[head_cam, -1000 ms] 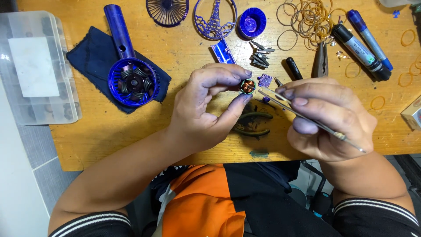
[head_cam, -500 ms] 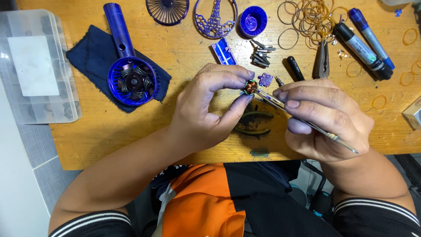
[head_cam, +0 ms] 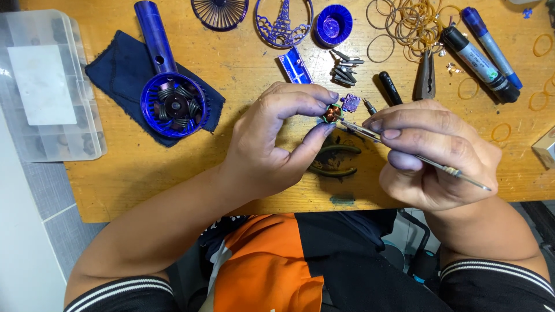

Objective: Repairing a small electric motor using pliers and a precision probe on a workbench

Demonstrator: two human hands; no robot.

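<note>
Two hands meet above the wooden table's [head_cam: 173,179] front edge: your left hand [head_cam: 272,144] pinches the small copper-wound motor coil [head_cam: 332,113], while your right hand [head_cam: 430,153] grips slim metal tweezers [head_cam: 404,151], tips pointing left, touching the coil.

Clear compartment box [head_cam: 49,86], blue fan housing [head_cam: 173,104] on dark cloth [head_cam: 118,72], rubber bands [head_cam: 410,20], markers [head_cam: 483,49], pliers [head_cam: 426,75].

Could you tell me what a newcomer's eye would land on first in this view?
Most likely the two hands at the centre: the left hand pinches a small copper-wound motor part while the right hand brings metal tweezers to it. Next comes the bright blue fan housing on a dark cloth at upper left, then the rubber bands at upper right.
</note>
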